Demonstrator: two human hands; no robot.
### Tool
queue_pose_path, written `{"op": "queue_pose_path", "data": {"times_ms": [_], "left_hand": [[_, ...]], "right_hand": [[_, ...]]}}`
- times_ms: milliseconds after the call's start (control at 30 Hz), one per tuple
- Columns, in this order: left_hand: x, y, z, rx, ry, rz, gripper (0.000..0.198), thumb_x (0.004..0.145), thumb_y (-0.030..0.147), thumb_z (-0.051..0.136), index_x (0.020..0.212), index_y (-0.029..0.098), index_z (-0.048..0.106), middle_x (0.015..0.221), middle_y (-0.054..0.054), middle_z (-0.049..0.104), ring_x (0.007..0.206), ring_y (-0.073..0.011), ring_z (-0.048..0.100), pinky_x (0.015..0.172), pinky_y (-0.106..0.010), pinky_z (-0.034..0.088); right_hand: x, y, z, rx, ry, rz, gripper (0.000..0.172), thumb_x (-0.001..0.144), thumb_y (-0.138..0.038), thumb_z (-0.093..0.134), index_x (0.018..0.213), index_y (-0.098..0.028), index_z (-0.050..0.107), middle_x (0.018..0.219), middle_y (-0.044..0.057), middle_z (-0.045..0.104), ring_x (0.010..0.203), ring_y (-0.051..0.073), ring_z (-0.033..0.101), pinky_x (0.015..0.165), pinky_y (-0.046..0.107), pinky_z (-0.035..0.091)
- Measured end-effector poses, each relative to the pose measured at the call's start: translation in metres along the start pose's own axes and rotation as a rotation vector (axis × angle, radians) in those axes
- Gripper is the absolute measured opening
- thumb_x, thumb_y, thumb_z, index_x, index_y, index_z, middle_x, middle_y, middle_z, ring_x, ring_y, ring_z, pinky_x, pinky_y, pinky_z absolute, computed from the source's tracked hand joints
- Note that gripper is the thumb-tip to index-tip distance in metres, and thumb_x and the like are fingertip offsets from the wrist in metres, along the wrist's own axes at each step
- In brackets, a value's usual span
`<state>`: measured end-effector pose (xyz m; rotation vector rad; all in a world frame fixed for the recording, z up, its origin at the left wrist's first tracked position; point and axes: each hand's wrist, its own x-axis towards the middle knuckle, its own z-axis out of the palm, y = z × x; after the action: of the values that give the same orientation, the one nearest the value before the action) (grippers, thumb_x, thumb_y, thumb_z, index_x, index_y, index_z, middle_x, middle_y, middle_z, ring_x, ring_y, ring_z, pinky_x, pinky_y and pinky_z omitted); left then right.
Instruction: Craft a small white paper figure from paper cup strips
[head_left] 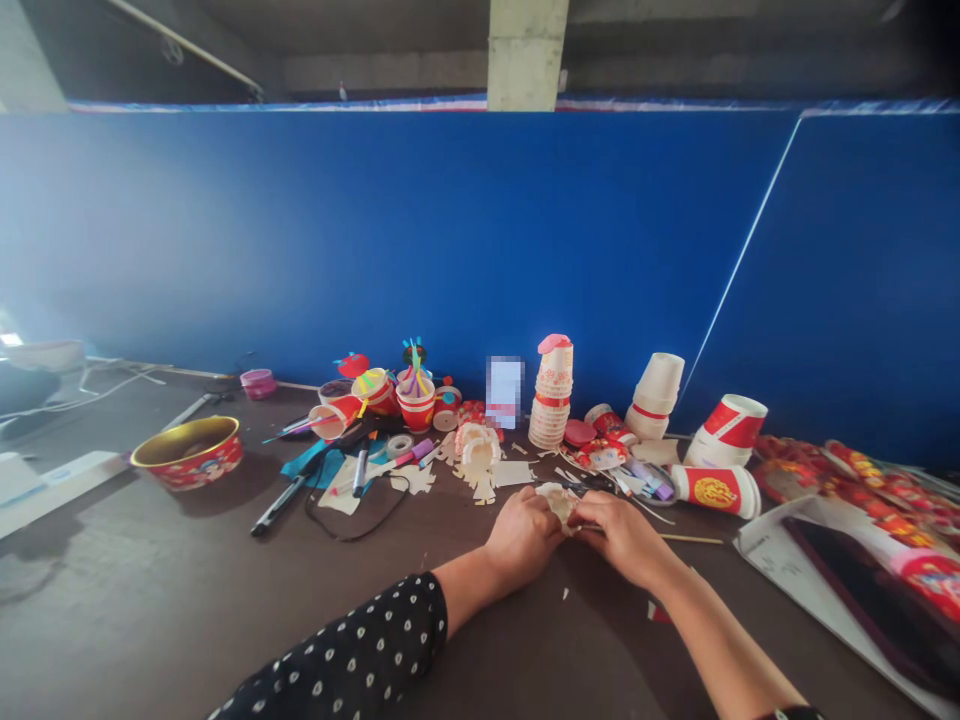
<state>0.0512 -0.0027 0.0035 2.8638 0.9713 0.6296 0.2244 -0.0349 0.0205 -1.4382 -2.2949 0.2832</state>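
Note:
Just above the table, my left hand (523, 535) and my right hand (616, 533) meet at a cream-white paper piece (558, 503). The fingers of both hands are closed on its sides, and they hide much of its shape. A thin wooden stick (697, 539) extends to the right from behind my right hand. Beyond my left hand lies a cut paper cup (478, 455) with ragged, splayed flaps. A flat white paper piece (514, 473) rests beside it.
A gold-rimmed red bowl (187, 462) stands left, near a black marker (279, 508). Stacked paper cups (551, 400) rise at the back, with decorated cups (415, 405) to their left. At right are a red-white cup lying sideways (718, 491) and a dark tablet (870, 600).

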Motion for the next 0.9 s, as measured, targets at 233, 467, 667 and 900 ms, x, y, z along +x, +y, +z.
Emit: {"op": "queue_pose_path", "data": {"times_ms": [233, 467, 667, 900], "left_hand": [[-0.0005, -0.0004, 0.0029, 0.051, -0.018, -0.014, 0.019, 0.085, 0.023, 0.052, 0.076, 0.014, 0.067, 0.076, -0.006, 0.066, 0.077, -0.0195, 0.056, 0.077, -0.032, 0.041], [0.0010, -0.0006, 0.0039, 0.086, -0.041, -0.018, 0.022, 0.085, 0.028, 0.055, 0.075, 0.014, 0.069, 0.074, -0.006, 0.066, 0.078, -0.0199, 0.057, 0.076, -0.031, 0.041], [0.0052, -0.0015, 0.0065, 0.071, -0.055, -0.037, 0.023, 0.088, 0.028, 0.051, 0.078, 0.015, 0.067, 0.081, -0.006, 0.066, 0.081, -0.0189, 0.056, 0.078, -0.031, 0.042], [0.0018, -0.0025, 0.0072, 0.078, -0.043, -0.009, 0.022, 0.088, 0.025, 0.049, 0.081, 0.014, 0.067, 0.082, -0.007, 0.066, 0.080, -0.0197, 0.057, 0.080, -0.033, 0.042]], "right_hand": [[0.0009, -0.0012, 0.0002, -0.109, 0.006, 0.017, 0.021, 0.084, -0.021, 0.045, 0.067, -0.021, 0.058, 0.074, 0.002, 0.056, 0.078, 0.017, 0.054, 0.066, 0.025, 0.036], [0.0010, -0.0027, -0.0017, -0.104, -0.017, -0.003, 0.018, 0.083, -0.022, 0.046, 0.071, -0.021, 0.059, 0.077, 0.002, 0.056, 0.080, 0.017, 0.054, 0.067, 0.025, 0.037], [0.0020, -0.0047, -0.0032, -0.085, -0.018, -0.004, 0.019, 0.081, -0.017, 0.046, 0.078, -0.022, 0.064, 0.081, 0.003, 0.059, 0.083, 0.017, 0.054, 0.070, 0.025, 0.038], [0.0021, 0.0012, -0.0014, -0.065, -0.050, -0.009, 0.021, 0.082, -0.019, 0.047, 0.084, -0.023, 0.068, 0.084, 0.004, 0.061, 0.085, 0.018, 0.056, 0.072, 0.026, 0.040]]}}
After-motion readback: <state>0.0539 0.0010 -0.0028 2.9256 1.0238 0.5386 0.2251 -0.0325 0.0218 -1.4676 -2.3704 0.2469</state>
